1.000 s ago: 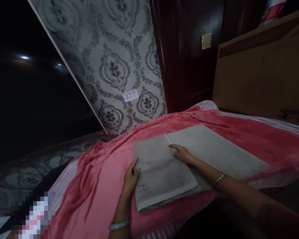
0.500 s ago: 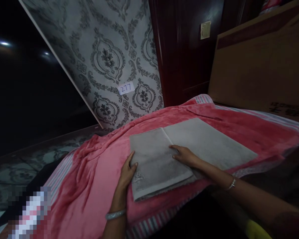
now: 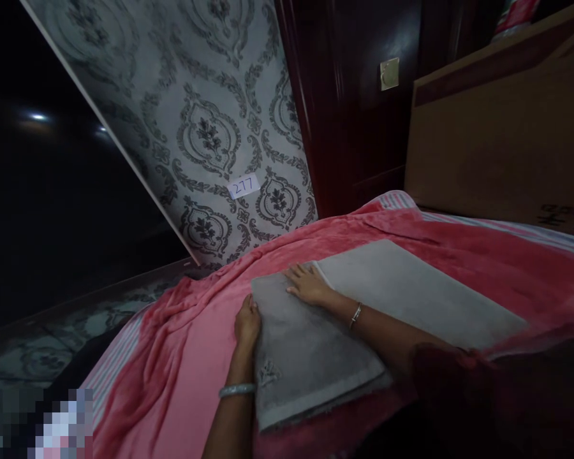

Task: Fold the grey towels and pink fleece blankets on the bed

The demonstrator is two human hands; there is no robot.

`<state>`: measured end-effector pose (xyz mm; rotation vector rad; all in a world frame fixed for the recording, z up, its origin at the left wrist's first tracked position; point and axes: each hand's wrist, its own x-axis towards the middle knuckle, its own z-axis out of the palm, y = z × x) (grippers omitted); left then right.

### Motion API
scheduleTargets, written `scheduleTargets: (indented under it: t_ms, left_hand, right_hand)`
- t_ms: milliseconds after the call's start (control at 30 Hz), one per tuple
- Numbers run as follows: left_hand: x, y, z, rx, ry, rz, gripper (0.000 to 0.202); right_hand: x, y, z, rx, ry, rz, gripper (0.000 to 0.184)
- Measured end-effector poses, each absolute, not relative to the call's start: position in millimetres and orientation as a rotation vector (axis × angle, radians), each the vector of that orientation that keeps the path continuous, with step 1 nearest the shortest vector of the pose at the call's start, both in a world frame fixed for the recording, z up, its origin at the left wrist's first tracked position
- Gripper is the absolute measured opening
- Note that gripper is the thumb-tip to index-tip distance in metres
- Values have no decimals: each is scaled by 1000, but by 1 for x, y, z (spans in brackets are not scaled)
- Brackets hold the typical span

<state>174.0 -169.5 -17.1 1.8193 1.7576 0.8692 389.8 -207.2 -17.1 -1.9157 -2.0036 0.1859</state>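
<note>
Grey cloth (image 3: 316,357): stretched lengthwise rightward.
Right hand (image 3: 310,285): lay atop, fingers spread.
Left hand (image 3: 247,322): curled at left edge, grip unclear.

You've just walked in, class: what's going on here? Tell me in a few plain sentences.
A person is handling a grey cloth that lies on a pink blanket. The cloth's left part is folded over, while the part to the right lies flat. The right hand rests on the folded part with fingers spread, near its far edge. The left hand is at its left edge.
</note>
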Motion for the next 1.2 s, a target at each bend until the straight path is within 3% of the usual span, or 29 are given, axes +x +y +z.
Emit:
scheduleTargets:
  t_ms: [233, 567, 967, 1100, 1200]
  left_hand:
    - [182, -173, -37, 1989, 1920, 783, 54]
    - [181, -175, -21, 1970, 1947, 673, 57]
    - [180, -176, -9, 2004, 1905, 727, 55]
    - [193, -196, 8, 2301, 1943, 607, 58]
    - [220, -232, 18, 2669, 1655, 459, 60]
  right_hand:
    - [439, -192, -48, -1926, -1986, 211, 64]
    - [449, -201, -42, -1979, -1941, 255, 64]
    - [610, -355, -53, -2517, -1253, 46, 51]
    - [636, -377, -44, -2560, -1190, 111, 44]
    - [649, -376, -39, -2502, -1194, 229, 44]
